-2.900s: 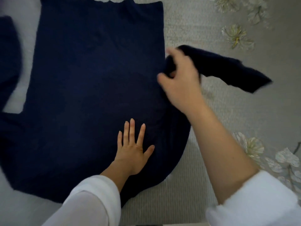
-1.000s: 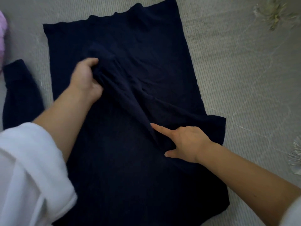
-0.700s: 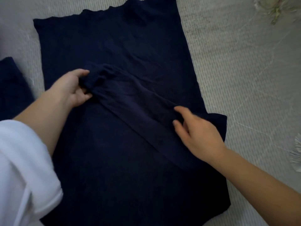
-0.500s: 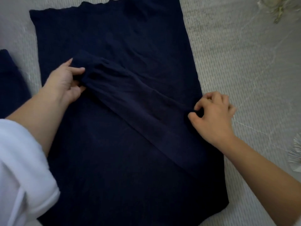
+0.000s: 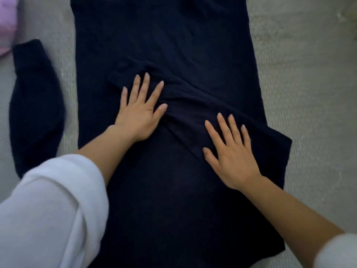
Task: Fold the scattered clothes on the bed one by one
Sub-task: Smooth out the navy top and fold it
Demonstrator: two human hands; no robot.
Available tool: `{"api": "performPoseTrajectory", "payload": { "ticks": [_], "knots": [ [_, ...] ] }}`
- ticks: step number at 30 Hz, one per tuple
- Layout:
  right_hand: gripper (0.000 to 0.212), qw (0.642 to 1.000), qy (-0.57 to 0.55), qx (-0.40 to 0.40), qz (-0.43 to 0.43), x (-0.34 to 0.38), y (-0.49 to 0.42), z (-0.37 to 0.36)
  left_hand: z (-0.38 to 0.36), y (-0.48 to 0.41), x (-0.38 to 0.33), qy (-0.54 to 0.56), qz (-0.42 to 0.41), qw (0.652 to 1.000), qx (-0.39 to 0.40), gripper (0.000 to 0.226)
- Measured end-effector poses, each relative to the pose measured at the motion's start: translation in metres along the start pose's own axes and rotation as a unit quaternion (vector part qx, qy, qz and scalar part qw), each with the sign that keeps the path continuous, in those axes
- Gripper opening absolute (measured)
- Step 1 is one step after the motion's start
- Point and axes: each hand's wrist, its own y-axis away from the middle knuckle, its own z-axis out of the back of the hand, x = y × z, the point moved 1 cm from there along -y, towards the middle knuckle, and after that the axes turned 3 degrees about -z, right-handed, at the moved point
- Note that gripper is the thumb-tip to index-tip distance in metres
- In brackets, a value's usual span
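At far left we see a pink cloth [image 5: 6,26], then one sleeve [image 5: 36,105] of the navy sweater [image 5: 164,35], which lies spread on the grey bedspread [image 5: 309,74]. The left hand [image 5: 140,111] and right hand [image 5: 231,151] press flat, fingers straight and spread, on the other sleeve [image 5: 193,97] (folded slantwise across the body).

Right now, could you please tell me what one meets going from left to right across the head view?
pink cloth → loose dark sleeve → left hand → right hand → bare bedcover
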Motion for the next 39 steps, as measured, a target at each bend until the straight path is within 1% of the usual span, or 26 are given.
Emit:
{"api": "performPoseTrajectory", "payload": {
  "ticks": [2,4,6,8,10,11,13,14,15,17,18,19,21,22,23,25,26,27,28,30,31,32,33,35,37,39],
  "knots": [
    [0.067,1.0,-0.004,0.003,-0.024,0.008,-0.003,-0.002,0.002,0.005,-0.002,0.024,0.014,1.0,-0.001,0.06],
    [0.068,1.0,-0.011,-0.003,-0.014,0.026,-0.004,0.001,0.007,0.018,0.002,0.077,0.022,0.996,-0.039,0.058],
    [0.068,0.999,-0.012,-0.007,0.031,0.053,-0.004,0.004,0.01,0.042,0.018,0.113,0.044,0.987,-0.105,0.056],
    [0.067,0.996,-0.005,-0.008,0.086,0.085,-0.006,0.002,0.014,0.075,0.049,0.131,0.082,0.968,-0.196,0.053],
    [0.067,0.992,0.006,0.001,0.128,0.119,-0.008,-0.003,0.015,0.116,0.09,0.135,0.159,0.937,-0.281,0.051],
    [0.068,0.99,0.011,0.009,0.143,0.135,-0.009,-0.007,0.015,0.136,0.111,0.136,0.214,0.918,-0.304,0.051],
    [0.07,0.985,0.027,0.032,0.168,0.161,-0.007,-0.017,0.009,0.172,0.152,0.185,0.34,0.872,-0.3,0.052],
    [0.072,0.983,0.038,0.045,0.174,0.17,-0.006,-0.023,0.005,0.186,0.169,0.236,0.393,0.845,-0.277,0.056],
    [0.074,0.982,0.049,0.06,0.171,0.176,-0.005,-0.027,0.001,0.197,0.181,0.284,0.423,0.823,-0.252,0.062],
    [0.076,0.983,0.068,0.078,0.153,0.18,-0.005,-0.031,-0.003,0.206,0.194,0.352,0.421,0.805,-0.227,0.066],
    [0.076,0.982,0.076,0.086,0.147,0.18,-0.005,-0.031,-0.002,0.205,0.196,0.395,0.413,0.787,-0.23,0.064],
    [0.076,0.982,0.082,0.097,0.143,0.18,-0.005,-0.029,0.0,0.202,0.199,0.45,0.413,0.756,-0.236,0.065],
    [0.076,0.979,0.089,0.118,0.14,0.18,-0.007,-0.025,0.004,0.191,0.205,0.556,0.425,0.673,-0.237,0.072],
    [0.076,0.977,0.094,0.127,0.139,0.181,-0.007,-0.022,0.006,0.186,0.207,0.578,0.428,0.66,-0.219,0.075],
    [0.076,0.975,0.103,0.138,0.138,0.182,-0.007,-0.02,0.007,0.182,0.209,0.589,0.416,0.662,-0.201,0.068],
    [0.075,0.973,0.112,0.154,0.132,0.185,-0.006,-0.016,0.012,0.178,0.207,0.586,0.391,0.68,-0.205,0.028],
    [0.075,0.972,0.113,0.158,0.129,0.186,-0.006,-0.015,0.017,0.179,0.205,0.579,0.384,0.68,-0.235,0.02],
    [0.075,0.972,0.114,0.162,0.128,0.188,-0.006,-0.013,0.021,0.182,0.205,0.575,0.382,0.667,-0.279,0.022],
    [0.074,0.971,0.116,0.167,0.128,0.188,-0.006,-0.011,0.025,0.187,0.207,0.58,0.378,0.639,-0.335,0.022],
    [0.075,0.97,0.116,0.174,0.126,0.189,-0.007,-0.009,0.033,0.202,0.214,0.6,0.369,0.557,-0.44,0.019],
    [0.075,0.97,0.115,0.176,0.125,0.19,-0.007,-0.009,0.036,0.21,0.219,0.587,0.375,0.536,-0.477,0.021],
    [0.075,0.97,0.113,0.174,0.125,0.19,-0.007,-0.008,0.039,0.218,0.222,0.56,0.384,0.535,-0.503,0.025],
    [0.075,0.971,0.11,0.172,0.126,0.19,-0.007,-0.009,0.043,0.224,0.22,0.529,0.384,0.548,-0.521,0.028],
    [0.076,0.974,0.089,0.167,0.129,0.19,-0.007,-0.009,0.056,0.229,0.207,0.485,0.329,0.599,-0.546,0.027],
    [0.077,0.975,0.056,0.156,0.145,0.189,-0.007,-0.006,0.07,0.223,0.178,0.428,0.254,0.689,-0.528,0.026],
    [0.071,0.98,-0.039,0.138,0.14,0.185,-0.009,0.002,0.079,0.209,0.142,0.365,0.174,0.783,-0.473,0.027]
  ]
}}
